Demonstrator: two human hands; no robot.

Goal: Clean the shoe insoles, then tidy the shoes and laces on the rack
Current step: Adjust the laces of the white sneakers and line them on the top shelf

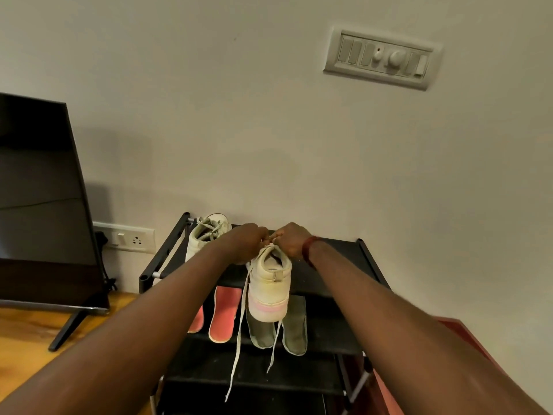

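A cream sneaker (270, 287) with a pink heel stripe stands on the top shelf of the black shoe rack (338, 262), heel toward me. My left hand (247, 239) and my right hand (291, 239) meet just above its tongue, each pinching its white lace (239, 339). Two loose lace ends hang down in front of the lower shelves. A second cream sneaker (206, 235) sits at the rack's back left. On the shelf below lie two pink insoles (223, 316) and two grey-green insoles (294, 327).
A dark TV screen (42, 202) on a stand sits on the wooden floor to the left. A wall socket (128, 239) is behind the rack, a switch panel (383, 58) higher up. A red-brown surface (466, 333) lies at the right.
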